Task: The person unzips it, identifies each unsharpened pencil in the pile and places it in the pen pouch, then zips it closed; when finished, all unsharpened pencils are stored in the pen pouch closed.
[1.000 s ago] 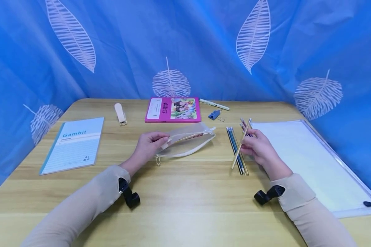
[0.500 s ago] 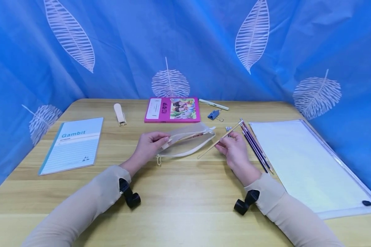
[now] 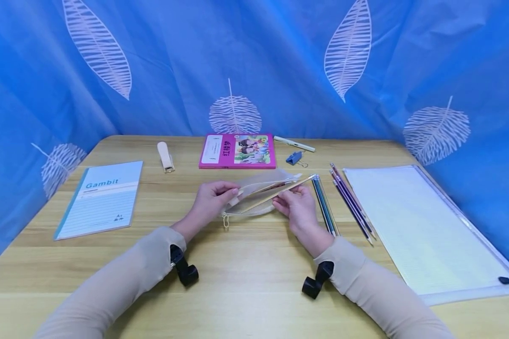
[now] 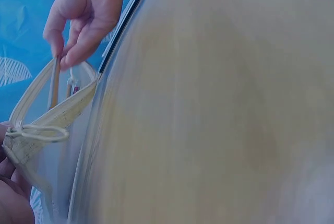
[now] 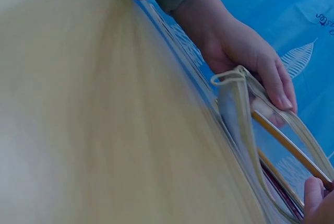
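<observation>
In the head view my left hand (image 3: 208, 202) pinches the near-left edge of a translucent zip pouch (image 3: 267, 177), whose mouth gapes. My right hand (image 3: 299, 209) grips a yellow pencil (image 3: 260, 202) near its upper end. The pencil slants down to the left, its lower end inside the pouch mouth. The right wrist view shows this pencil (image 5: 287, 143) between the pouch's zip edges, with other pencils (image 5: 282, 186) lying within. A cord loop (image 4: 44, 132) hangs from the zip pull in the left wrist view. Right of the hand lie dark blue-green pencils (image 3: 324, 207) and purple pencils (image 3: 353, 207).
A large white zip folder (image 3: 424, 226) covers the table's right side. At the back are a pink book (image 3: 237, 151), a pale pen (image 3: 294, 143), a blue binder clip (image 3: 294, 157) and a cream stapler-like object (image 3: 165, 157). A Gambit notebook (image 3: 99, 200) lies left.
My right hand has carried the yellow pencil leftward from the loose pencils to the pouch, and its lower end has entered the mouth. The left hand and pouch have shifted slightly right.
</observation>
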Motion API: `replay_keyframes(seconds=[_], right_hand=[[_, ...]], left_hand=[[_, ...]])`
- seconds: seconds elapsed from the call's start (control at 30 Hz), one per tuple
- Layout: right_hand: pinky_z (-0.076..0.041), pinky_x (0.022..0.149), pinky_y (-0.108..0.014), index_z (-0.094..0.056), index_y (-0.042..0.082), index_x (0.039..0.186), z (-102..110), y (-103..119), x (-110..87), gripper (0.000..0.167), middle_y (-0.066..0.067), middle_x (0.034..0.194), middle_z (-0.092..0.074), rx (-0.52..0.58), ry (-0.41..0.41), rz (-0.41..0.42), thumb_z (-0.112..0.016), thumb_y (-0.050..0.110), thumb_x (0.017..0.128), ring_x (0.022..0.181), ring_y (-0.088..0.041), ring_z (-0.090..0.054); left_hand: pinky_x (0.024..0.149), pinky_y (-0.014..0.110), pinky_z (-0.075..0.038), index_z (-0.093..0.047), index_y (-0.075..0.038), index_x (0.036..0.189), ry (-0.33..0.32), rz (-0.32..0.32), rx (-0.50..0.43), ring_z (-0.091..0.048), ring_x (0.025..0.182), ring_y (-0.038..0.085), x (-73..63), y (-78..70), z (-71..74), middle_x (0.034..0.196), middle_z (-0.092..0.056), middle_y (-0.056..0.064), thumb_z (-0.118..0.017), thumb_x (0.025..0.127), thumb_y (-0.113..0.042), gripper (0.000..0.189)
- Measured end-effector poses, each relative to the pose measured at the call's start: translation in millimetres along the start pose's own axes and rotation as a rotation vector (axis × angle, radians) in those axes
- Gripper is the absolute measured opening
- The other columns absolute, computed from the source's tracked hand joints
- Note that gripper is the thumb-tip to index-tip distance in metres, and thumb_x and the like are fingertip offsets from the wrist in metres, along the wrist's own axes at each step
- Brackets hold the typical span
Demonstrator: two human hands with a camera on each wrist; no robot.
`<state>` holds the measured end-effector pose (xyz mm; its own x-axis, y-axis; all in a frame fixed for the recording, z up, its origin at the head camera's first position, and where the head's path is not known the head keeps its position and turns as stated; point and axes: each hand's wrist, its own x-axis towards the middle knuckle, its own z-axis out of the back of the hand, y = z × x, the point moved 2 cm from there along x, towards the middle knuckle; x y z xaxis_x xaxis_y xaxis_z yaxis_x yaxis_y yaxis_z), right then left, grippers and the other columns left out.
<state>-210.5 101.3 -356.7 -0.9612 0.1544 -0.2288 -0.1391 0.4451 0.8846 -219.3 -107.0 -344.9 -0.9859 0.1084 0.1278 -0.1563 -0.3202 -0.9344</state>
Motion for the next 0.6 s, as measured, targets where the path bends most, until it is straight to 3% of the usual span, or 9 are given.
replay_keyframes(seconds=[0.23,0.47,0.6], right_hand=[[-0.055,0.063,-0.026,-0.041,0.003,0.096,-12,-11,-5.9,0.017,-0.003,0.068,-0.059,-0.015,0.037,-0.040,-0.049,-0.007,0.085,0.059,-0.012,-0.065],[-0.055,0.069,-0.027,-0.044,-0.002,0.100,-15,-15,-4.1,0.013,-0.006,0.074,-0.059,-0.063,0.052,-0.075,-0.050,-0.004,0.088,0.063,-0.013,-0.066],[-0.055,0.070,-0.027,-0.046,-0.007,0.109,-16,-18,-0.5,0.020,-0.007,0.076,-0.060,-0.094,0.068,-0.090,-0.050,-0.002,0.090,0.066,-0.013,-0.066]], left_hand=[[0.064,0.021,-0.051,-0.071,-0.004,0.098,0.013,-0.037,-0.013,-0.062,0.076,0.013,0.0,-3.3,-9.4,0.096,-0.071,0.013,-0.065,0.087,-0.011,0.015],[0.066,0.020,-0.051,-0.070,-0.004,0.099,0.004,-0.020,-0.022,-0.063,0.080,0.015,-1.4,-2.7,-11.1,0.099,-0.070,0.013,-0.064,0.087,-0.010,0.015],[0.068,0.023,-0.052,-0.070,-0.004,0.099,0.011,-0.005,-0.032,-0.065,0.081,0.015,-2.3,-2.9,-11.5,0.099,-0.070,0.013,-0.064,0.087,-0.009,0.015]])
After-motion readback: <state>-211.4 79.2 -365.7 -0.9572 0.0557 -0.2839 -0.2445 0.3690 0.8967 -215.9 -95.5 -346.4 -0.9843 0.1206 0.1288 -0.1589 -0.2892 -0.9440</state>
